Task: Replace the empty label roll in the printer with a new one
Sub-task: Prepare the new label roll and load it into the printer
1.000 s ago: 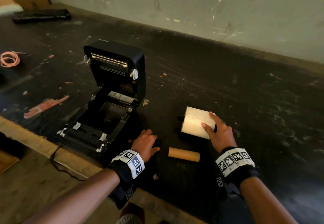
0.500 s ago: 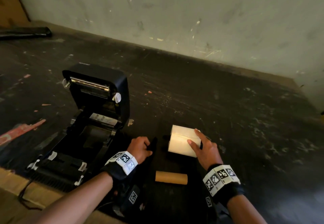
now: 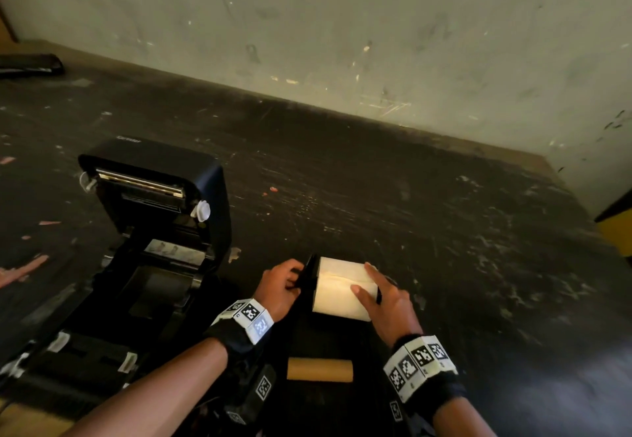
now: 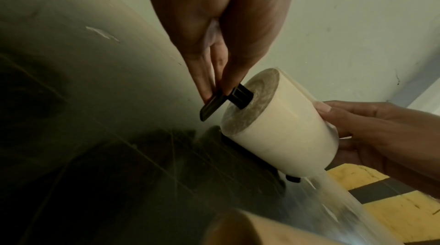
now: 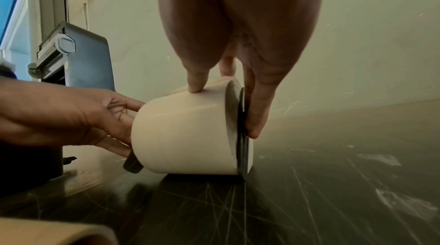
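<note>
We hold the new label roll [image 3: 342, 294] lying on its side on the dark table [image 3: 427, 231], right of the open printer [image 3: 143, 248]. Our right hand [image 3: 386, 303] clasps its right end, thumb on top. Our left hand [image 3: 278, 288] pinches the black spindle piece [image 4: 228, 99] at its left end. The empty cardboard core [image 3: 319, 370] lies nearer us.
</note>
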Demonstrator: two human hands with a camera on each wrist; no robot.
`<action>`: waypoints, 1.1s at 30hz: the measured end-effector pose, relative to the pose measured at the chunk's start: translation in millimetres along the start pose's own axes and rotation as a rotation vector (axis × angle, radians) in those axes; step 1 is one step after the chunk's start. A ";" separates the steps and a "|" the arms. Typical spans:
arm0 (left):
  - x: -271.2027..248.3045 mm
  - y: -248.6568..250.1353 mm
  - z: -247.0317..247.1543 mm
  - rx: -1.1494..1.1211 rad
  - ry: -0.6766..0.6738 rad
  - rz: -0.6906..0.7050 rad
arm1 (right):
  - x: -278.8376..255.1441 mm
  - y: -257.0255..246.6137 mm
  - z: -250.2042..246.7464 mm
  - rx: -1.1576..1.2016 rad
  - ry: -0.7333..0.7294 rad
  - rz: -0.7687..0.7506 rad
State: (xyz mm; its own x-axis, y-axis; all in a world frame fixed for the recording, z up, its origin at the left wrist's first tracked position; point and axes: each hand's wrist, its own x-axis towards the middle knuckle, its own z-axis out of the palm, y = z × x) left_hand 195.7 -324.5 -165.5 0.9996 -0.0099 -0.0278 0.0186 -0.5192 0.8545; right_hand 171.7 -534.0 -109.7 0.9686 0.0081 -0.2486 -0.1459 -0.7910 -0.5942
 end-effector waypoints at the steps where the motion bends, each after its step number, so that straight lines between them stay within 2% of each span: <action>1: -0.6 -0.4 0.9 -0.017 -0.008 0.002 | 0.1 -0.1 -0.2 0.003 -0.003 0.002; 5: -5.9 -3.5 3.2 -0.048 -0.018 0.009 | 2.1 0.8 -1.3 0.024 0.008 -0.011; 11: -17.1 -1.5 8.0 -0.071 -0.006 0.105 | 7.4 4.1 0.8 0.021 0.009 -0.014; 14: -15.3 1.4 6.8 -0.114 -0.001 0.072 | 8.6 4.3 0.9 0.012 0.022 -0.029; 20: -15.0 13.7 13.4 -0.115 -0.085 -0.003 | 13.7 11.0 3.3 -0.042 0.006 -0.031; 24: -16.8 17.5 12.3 -0.215 -0.147 -0.069 | 13.5 11.8 4.9 -0.041 -0.001 -0.028; 26: -16.5 20.0 11.9 -0.150 -0.183 -0.036 | 13.4 12.9 6.0 -0.024 0.000 -0.034; 30: -20.5 24.1 10.2 0.064 -0.123 0.091 | 11.4 13.6 5.8 0.004 0.019 -0.051; 33: -21.7 30.2 6.6 0.166 -0.128 0.100 | 8.0 13.5 5.7 0.028 0.052 -0.065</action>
State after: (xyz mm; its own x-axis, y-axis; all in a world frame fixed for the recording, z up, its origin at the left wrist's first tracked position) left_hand 174.4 -345.6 -142.5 0.9850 -0.1711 -0.0213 -0.0953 -0.6432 0.7597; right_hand 176.4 -541.1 -124.1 0.9852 0.0263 -0.1695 -0.0876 -0.7726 -0.6288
